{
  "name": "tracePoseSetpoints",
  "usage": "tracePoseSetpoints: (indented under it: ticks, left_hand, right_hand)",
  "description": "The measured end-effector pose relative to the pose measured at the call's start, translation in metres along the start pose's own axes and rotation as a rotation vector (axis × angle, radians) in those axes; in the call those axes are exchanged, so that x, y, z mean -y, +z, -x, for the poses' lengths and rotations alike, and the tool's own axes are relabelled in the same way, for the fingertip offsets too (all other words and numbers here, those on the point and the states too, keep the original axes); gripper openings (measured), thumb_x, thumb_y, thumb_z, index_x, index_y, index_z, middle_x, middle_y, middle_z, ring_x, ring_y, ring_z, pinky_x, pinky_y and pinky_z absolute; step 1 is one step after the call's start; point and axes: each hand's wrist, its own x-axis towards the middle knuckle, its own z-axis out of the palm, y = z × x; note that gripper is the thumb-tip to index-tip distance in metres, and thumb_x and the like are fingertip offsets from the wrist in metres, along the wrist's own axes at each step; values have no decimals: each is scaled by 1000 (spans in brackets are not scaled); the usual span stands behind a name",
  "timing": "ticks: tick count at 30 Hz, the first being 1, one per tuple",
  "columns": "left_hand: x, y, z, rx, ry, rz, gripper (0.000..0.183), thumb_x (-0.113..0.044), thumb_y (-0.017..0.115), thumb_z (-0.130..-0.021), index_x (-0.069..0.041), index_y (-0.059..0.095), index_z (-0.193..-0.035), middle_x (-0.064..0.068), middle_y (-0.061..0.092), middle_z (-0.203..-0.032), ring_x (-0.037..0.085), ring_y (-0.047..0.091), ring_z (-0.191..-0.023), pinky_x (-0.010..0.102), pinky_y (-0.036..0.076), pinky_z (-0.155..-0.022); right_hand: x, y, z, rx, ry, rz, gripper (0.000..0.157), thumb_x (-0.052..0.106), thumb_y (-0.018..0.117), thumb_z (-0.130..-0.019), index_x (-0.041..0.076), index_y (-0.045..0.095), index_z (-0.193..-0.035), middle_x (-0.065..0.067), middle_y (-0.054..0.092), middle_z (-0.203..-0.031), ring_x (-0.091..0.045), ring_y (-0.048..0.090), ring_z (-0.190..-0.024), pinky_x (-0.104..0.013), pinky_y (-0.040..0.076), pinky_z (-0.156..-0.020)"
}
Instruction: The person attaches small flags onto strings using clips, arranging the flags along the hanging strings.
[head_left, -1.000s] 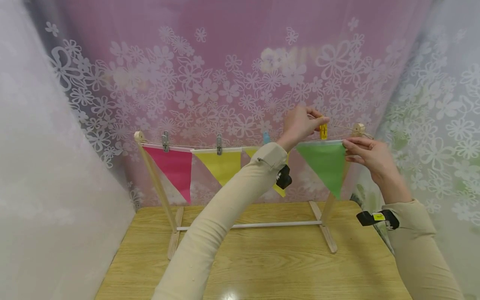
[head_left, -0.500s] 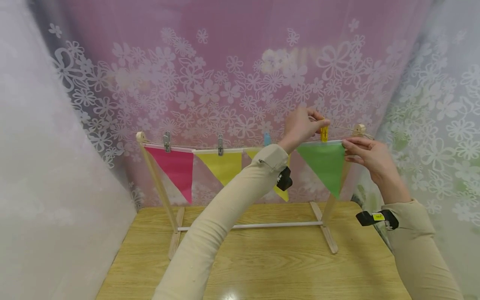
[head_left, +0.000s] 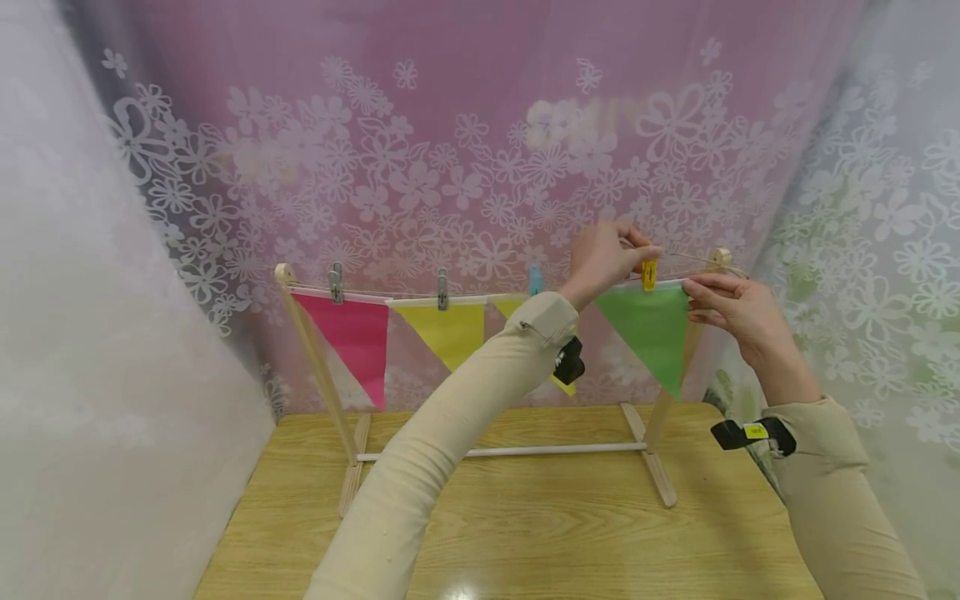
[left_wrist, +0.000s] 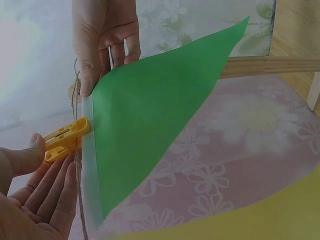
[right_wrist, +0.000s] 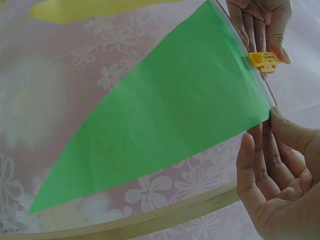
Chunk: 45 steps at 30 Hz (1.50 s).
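My left hand point(head_left: 604, 254) pinches a yellow clothespin point(head_left: 649, 274) between thumb and fingers. In the left wrist view the clothespin's tip overlaps the white top edge of a green triangular flag point(left_wrist: 145, 115), beside the twine point(left_wrist: 78, 185). My right hand point(head_left: 744, 321) pinches that flag's top right corner between thumb and fingers. The flag hangs point down. To its left on the line are a pink flag point(head_left: 352, 333) and a yellow flag point(head_left: 450, 329), each under a grey clothespin point(head_left: 442, 289). A second yellow flag point(head_left: 510, 305), under a blue clothespin point(head_left: 536, 280), is partly hidden by my left arm.
The twine runs between two wooden posts point(head_left: 318, 371) with splayed feet. A white rod point(head_left: 555, 450) joins the posts low down, on a wood-grain table point(head_left: 525, 533). A pink flowered curtain point(head_left: 465, 108) hangs close behind, with pale walls of cloth at both sides.
My left hand has lowered slightly, bringing the yellow clothespin down from above the green flag onto its top edge. My right hand keeps its pinch on the corner, almost unmoved.
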Motion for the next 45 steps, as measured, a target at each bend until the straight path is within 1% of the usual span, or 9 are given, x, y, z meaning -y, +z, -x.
tracePoseSetpoints:
  ticks: [5,15,19,25,31,38,45]
  left_hand:
    - [0,1,4,4,15,-18,18,-34,77,-91,-16,80,-95,-6,76,-88,6,71,-68,15,51,-55]
    - [2,1,9,2,29,-19,19,-34,78,-91,-15,80,-96,-6,75,-87,5,69,-66,15,50,-55]
    - [3,2,8,1,27,-22,20,-34,78,-90,-15,80,-96,-6,76,-87,2,68,-64,15,50,-55]
    - [4,2,8,10,35,-59,20,-35,77,-91,-16,81,-97,-7,76,-86,1,66,-62,16,48,-54]
    - [6,2,7,34,22,-37,23,-36,78,-91,-16,81,-101,-6,77,-89,3,69,-68,15,50,-59]
    - [10,1,4,61,19,6,32,-38,78,-90,-15,77,-113,-4,78,-98,4,70,-73,15,51,-64]
    - [12,0,2,83,4,-1,32,-37,79,-90,-18,76,-115,-4,77,-106,6,69,-89,17,53,-70]
  right_hand:
    - [1,1,3,-6,-13,-7,12,23,69,-98,24,78,-106,7,68,-93,-8,67,-82,-23,59,-73]
    - [3,4,11,-21,-12,-18,12,23,70,-97,24,78,-106,7,68,-91,-8,67,-80,-22,59,-73]
    - [4,5,11,-18,-18,-27,12,22,70,-97,22,78,-106,6,68,-91,-9,67,-79,-22,59,-73]
    - [4,6,11,-17,-25,-31,12,22,69,-97,22,78,-106,6,68,-92,-8,67,-80,-22,59,-72]
    - [5,7,12,-15,-26,-25,13,22,69,-97,22,78,-106,7,67,-94,-8,66,-81,-22,58,-73]
    - [2,7,8,-7,-27,-29,13,23,69,-98,22,77,-107,8,67,-96,-8,66,-82,-22,58,-73]
    - [0,6,6,5,-34,-19,14,22,69,-98,21,76,-109,9,68,-99,-8,67,-84,-23,59,-73]
